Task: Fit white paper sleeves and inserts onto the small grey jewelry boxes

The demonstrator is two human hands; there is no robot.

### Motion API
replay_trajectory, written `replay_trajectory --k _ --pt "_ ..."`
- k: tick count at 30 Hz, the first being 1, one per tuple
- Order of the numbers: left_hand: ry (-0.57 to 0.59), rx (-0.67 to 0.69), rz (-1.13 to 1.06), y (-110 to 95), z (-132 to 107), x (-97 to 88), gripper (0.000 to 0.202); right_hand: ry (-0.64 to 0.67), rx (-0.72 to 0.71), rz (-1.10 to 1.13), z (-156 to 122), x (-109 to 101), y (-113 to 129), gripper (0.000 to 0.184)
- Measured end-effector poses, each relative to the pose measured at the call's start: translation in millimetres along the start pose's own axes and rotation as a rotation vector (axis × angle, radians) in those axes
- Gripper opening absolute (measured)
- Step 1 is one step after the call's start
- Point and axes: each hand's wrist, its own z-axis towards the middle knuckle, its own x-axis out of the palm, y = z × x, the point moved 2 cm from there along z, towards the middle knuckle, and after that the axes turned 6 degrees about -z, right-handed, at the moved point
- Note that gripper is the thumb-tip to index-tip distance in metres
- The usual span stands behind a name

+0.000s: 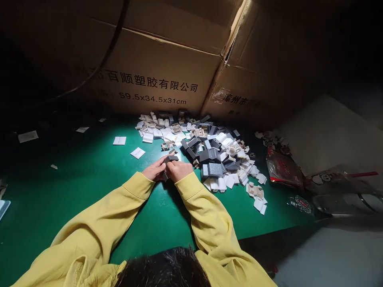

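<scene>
Both my hands meet at the middle of the green table [89, 171], around one small dark box [171, 158]. My left hand [154, 169] grips it from the left, fingers closed. My right hand [179, 170] closes on it from the right, its fingertips partly hidden. Part of the box shows above the hands and a dark part below them. Right beside my right hand lies a heap of similar dark boxes [210, 155], mixed with folded white papers [221, 184] and small brown cardboard pieces [255, 190].
Large cardboard cartons [167, 59] stand along the back edge. Loose white paper squares [119, 140] lie to the left. A red and clear plastic packet [284, 169] is at the right, near a clear plastic container [347, 204]. A dark cable [109, 59] hangs at the upper left.
</scene>
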Motion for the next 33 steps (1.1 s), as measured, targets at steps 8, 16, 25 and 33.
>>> replay_trajectory --k 8,16,25,33 --pt "0.026 -0.059 -0.021 -6 -2 -2.2 0.064 0.001 0.008 0.146 3 12 -12 0.031" --pt "0.009 -0.053 -0.071 -15 -1 -7.1 0.061 -0.177 -0.037 0.406 2 7 -23 0.031" --pt "-0.345 0.365 -0.408 -90 -12 -61.7 0.038 -0.119 0.040 0.507 19 31 8 0.025" --pt "-0.457 0.459 -0.691 -96 -19 -63.0 0.041 0.055 -0.136 0.305 64 39 55 0.034"
